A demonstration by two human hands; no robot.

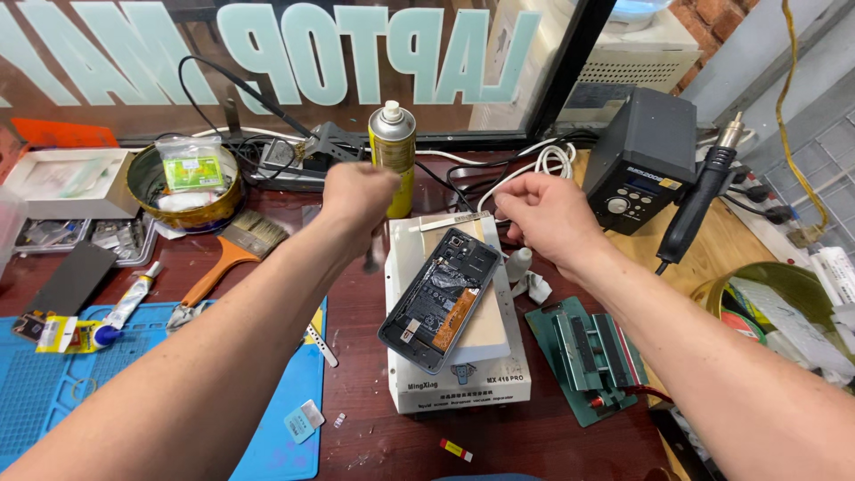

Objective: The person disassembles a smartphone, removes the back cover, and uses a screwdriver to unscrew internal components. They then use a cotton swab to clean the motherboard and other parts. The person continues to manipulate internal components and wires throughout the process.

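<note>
Fingers (521, 198) curled above opened phone (441, 298)

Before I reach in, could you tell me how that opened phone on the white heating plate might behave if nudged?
The opened phone probably slides easily: it lies tilted, overhanging the white heating plate. Its exposed boards and orange flex look fragile. It seems light and stiff.

A single head-worn view looks steeply down and forward, close over the workbench (374, 428); window behind.
</note>
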